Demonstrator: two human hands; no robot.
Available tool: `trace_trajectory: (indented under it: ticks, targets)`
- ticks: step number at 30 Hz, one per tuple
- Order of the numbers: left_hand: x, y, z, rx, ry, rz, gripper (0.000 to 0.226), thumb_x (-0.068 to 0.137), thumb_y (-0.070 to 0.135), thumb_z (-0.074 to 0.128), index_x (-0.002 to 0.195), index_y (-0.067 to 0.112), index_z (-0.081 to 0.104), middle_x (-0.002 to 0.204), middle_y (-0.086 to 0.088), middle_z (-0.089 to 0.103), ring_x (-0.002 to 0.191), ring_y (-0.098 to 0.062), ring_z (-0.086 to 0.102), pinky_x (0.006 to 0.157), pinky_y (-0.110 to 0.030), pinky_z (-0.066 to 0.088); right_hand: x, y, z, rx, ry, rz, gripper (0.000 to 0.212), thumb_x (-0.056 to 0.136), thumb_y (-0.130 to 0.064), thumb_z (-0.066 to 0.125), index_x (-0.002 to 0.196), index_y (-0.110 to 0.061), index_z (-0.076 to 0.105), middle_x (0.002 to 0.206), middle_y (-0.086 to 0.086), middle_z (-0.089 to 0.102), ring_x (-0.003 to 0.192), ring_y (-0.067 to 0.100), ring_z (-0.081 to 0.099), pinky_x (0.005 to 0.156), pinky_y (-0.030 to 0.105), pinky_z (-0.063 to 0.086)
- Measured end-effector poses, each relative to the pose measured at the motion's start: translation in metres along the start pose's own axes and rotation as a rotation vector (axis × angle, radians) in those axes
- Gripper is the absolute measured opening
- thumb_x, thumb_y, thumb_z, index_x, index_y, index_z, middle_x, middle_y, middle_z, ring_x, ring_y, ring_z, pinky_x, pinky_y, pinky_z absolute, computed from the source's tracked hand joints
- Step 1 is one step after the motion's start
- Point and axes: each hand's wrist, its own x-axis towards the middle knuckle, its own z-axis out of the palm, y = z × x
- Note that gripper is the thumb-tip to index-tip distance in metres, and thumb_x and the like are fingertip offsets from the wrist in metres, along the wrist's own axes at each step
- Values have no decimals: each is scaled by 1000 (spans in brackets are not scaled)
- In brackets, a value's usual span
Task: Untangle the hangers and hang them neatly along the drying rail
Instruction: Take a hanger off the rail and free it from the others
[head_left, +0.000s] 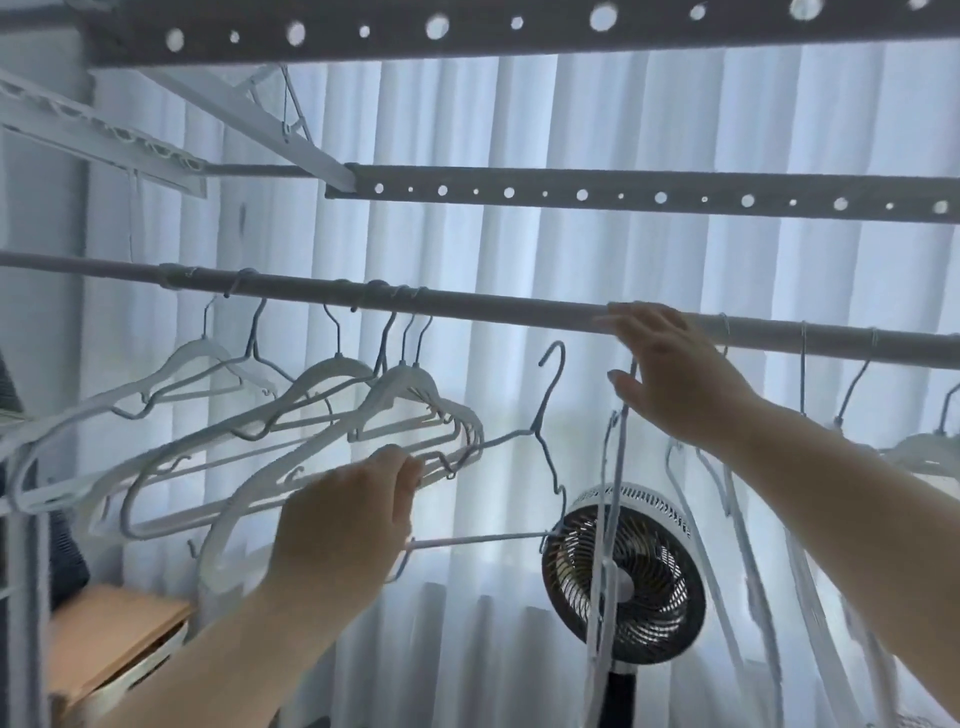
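Observation:
A grey drying rail (493, 306) runs across the view, dropping slightly to the right. Several white hangers (332, 410) hang bunched and crossed on its left half. My left hand (348, 519) grips a thin wire hanger (543, 431) whose hook is free below the rail, not on it. My right hand (670, 379) is up at the rail, fingers over it, thumb against the neck of a thin hanger (610, 467) that dangles straight down. More hangers (852, 395) hang to the right of that hand.
Two perforated bars (623, 195) of the rack cross overhead. A round fan (623, 571) on a stand sits behind the hangers, in front of a white curtain (519, 130). A wooden box (114, 639) is at lower left.

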Motion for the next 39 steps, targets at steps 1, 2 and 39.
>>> trace_trajectory:
  ticks: [1,2,39]
  targets:
    - [-12,-5,-4,-18,21,12,58,82,55,13,87,18,57,68,1,69,66,-23,64,64,-34,47,-3,-4,2,-2,7,-49,51,93,-18,48,141,-16,33,151,1,29,143,18,18,117,30,10]
    - [-22,-11,-8,-42,34,18,62,75,56,8,82,18,58,57,3,65,53,-19,59,56,-32,44,-5,-9,4,-17,10,-95,50,94,-18,47,142,-17,33,151,1,29,143,17,16,118,29,7]
    - [-202,-29,-108,-782,-849,-397,40,88,24,56,125,20,41,68,2,60,37,-3,54,38,-15,43,-121,-194,-28,1444,-340,656,20,91,-2,51,72,-3,53,64,11,53,35,8,61,37,17,51]
